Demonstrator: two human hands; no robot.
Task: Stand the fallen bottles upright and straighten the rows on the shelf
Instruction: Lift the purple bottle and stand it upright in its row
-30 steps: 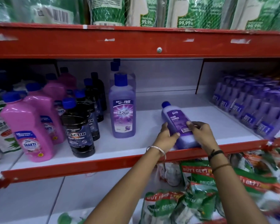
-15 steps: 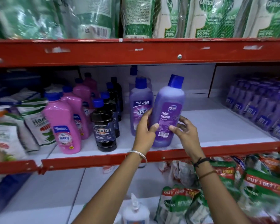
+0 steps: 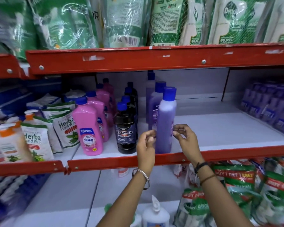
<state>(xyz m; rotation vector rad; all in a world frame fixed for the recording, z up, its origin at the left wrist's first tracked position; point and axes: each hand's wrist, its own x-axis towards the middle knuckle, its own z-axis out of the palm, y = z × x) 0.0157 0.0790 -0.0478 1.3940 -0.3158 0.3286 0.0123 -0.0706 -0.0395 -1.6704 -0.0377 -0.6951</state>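
Red-edged white shelf point(image 3: 220, 128) carries a purple bottle point(image 3: 166, 125) upright at its front edge, at six o'clock from its purple row. Left hand point(image 3: 145, 145) at nine o'clock and right hand point(image 3: 186, 141) at three o'clock flank it, fingers loosely curled, fingertips about touching, neither gripping.

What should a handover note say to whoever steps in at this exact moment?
Left hand: open, fingertips at the lower left side of the front purple Bactin bottle.
Right hand: open, fingertips at its right side; no firm grasp visible.
Where: that bottle stands upright at the front edge of the shelf, heading the purple row, label turned sideways.
Done: no bottle is visibly lying down on this shelf.
Left: probably turn the label forward, line it up with its row, then check the pink row and black row.
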